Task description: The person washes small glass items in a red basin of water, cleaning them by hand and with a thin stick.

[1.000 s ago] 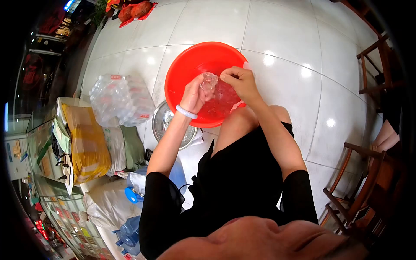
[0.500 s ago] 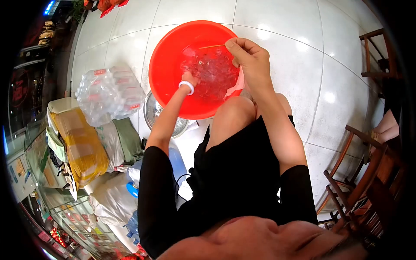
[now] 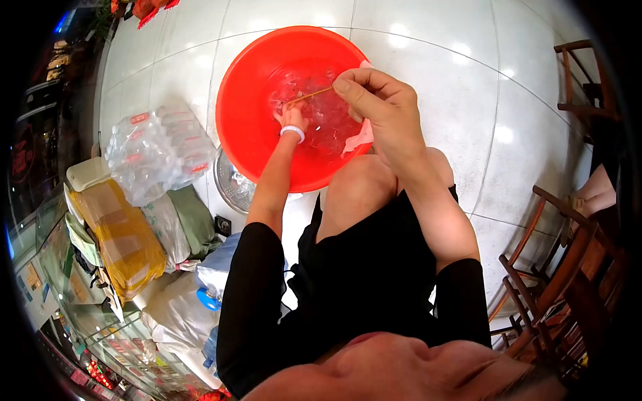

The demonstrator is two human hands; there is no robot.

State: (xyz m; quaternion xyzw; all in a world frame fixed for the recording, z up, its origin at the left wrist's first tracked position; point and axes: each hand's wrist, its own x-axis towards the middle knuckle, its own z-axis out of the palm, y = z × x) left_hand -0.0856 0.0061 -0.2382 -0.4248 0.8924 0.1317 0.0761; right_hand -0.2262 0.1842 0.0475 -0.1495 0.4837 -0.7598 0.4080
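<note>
A large red basin stands on the tiled floor, with water and clear objects in it. My left hand, with a white bangle on the wrist, reaches down into the basin; its fingertips are too blurred to make out. Above the basin's right side, my right hand pinches one end of a thin yellowish stick, which points left towards my left hand. A pink cloth hangs at the basin's right edge, near my knee.
A metal colander lies on the floor left of the basin. Further left are wrapped plastic bottles, a yellow-taped box and sacks. Wooden chairs and part of another person's legs are on the right.
My left hand has gone down into the basin, and the clear thing it held up is no longer in it. My right hand has risen, and its stick now shows clearly. The view has shifted.
</note>
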